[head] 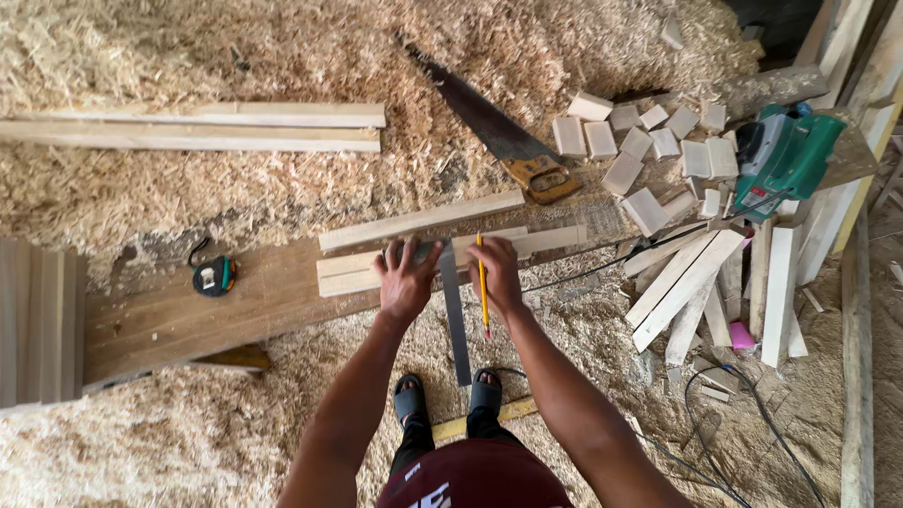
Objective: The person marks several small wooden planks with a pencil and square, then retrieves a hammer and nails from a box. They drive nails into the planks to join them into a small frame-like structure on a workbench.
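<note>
Left hand [406, 275] lies flat, fingers spread, pinning the steel square [454, 315] against 2 wood strips [357, 273] on the plank [188, 315]. Right hand [497, 268] is curled around a yellow pencil [483, 287]. No pencil mark visible yet; handsaw [499, 132] lies untouched farther off.

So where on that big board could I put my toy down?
The wide brown plank is bare between the round black tape measure and the pale wooden strips under the left hand. It is crowded on the right: small pale wood blocks, the green power planer and loose slats.
</note>
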`<state>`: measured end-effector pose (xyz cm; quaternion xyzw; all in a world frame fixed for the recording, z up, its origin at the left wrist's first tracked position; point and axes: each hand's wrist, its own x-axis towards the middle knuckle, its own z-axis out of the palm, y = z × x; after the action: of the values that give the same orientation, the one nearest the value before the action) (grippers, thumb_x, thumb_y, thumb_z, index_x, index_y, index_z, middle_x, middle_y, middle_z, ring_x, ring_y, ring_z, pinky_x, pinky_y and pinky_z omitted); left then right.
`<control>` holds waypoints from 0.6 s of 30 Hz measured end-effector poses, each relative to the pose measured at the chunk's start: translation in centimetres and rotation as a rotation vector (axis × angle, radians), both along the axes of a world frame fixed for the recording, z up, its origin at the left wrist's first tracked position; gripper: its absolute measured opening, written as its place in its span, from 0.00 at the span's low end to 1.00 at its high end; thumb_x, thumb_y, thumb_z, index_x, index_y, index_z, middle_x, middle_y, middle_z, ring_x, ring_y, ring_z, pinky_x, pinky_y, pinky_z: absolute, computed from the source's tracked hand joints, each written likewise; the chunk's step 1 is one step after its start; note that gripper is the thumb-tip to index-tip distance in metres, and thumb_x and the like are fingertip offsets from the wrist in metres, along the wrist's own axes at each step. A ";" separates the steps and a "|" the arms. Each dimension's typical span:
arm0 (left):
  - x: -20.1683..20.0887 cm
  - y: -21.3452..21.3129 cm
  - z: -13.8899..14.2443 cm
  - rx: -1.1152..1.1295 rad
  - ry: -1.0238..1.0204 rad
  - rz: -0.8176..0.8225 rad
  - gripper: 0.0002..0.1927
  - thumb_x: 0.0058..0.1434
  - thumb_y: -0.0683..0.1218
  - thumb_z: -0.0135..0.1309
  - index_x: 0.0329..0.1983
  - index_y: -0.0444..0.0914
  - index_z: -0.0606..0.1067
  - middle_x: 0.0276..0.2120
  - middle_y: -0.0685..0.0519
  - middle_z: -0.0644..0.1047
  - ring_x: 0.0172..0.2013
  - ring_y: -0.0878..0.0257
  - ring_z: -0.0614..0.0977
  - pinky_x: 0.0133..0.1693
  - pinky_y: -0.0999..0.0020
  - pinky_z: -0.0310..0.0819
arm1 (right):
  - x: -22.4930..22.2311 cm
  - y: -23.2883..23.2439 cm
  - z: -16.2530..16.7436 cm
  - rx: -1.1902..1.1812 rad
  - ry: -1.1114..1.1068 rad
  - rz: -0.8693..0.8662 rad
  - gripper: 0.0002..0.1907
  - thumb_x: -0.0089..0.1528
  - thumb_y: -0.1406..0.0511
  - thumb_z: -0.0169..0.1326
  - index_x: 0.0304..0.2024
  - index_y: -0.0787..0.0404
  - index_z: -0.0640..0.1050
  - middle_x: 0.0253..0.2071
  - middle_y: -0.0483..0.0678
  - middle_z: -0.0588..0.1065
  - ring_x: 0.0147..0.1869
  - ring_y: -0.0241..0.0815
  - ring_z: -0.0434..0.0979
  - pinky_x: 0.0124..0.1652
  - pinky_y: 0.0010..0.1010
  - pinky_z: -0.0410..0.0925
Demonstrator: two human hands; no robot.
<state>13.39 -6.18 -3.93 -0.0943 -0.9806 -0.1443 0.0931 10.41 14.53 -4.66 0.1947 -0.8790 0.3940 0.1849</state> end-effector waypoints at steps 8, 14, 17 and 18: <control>0.4 0.0 -2.3 -0.047 0.064 -0.014 0.29 0.67 0.49 0.52 0.70 0.66 0.66 0.69 0.46 0.64 0.68 0.40 0.60 0.61 0.27 0.52 | 1.6 0.2 1.8 -0.357 -0.166 0.045 0.09 0.64 0.69 0.54 0.46 0.63 0.77 0.45 0.47 0.77 0.48 0.42 0.80 0.51 0.35 0.74; 0.5 0.0 -2.4 -0.069 0.003 -0.017 0.28 0.69 0.48 0.49 0.71 0.66 0.65 0.69 0.46 0.62 0.68 0.40 0.59 0.62 0.29 0.50 | 2.2 -0.6 3.4 -0.230 0.021 0.075 0.07 0.58 0.72 0.58 0.39 0.64 0.77 0.42 0.52 0.76 0.46 0.49 0.77 0.48 0.39 0.71; 0.6 0.1 -2.2 -0.067 -0.007 -0.014 0.28 0.69 0.48 0.49 0.71 0.66 0.65 0.69 0.46 0.62 0.68 0.41 0.59 0.62 0.30 0.50 | 2.2 -0.8 4.0 -0.195 0.052 0.074 0.07 0.57 0.72 0.57 0.39 0.64 0.77 0.41 0.52 0.76 0.46 0.51 0.77 0.48 0.40 0.70; 0.6 0.1 -2.1 -0.063 0.000 -0.016 0.28 0.69 0.49 0.49 0.71 0.66 0.65 0.69 0.46 0.62 0.68 0.42 0.59 0.62 0.31 0.51 | 2.2 -0.8 4.2 -0.193 0.053 0.073 0.07 0.58 0.73 0.57 0.39 0.64 0.77 0.41 0.52 0.76 0.47 0.51 0.77 0.48 0.40 0.70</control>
<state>13.96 -6.11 -6.04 -0.1051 -0.9839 -0.1138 0.0888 12.62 13.69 -0.46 0.2182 -0.8240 0.4781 0.2115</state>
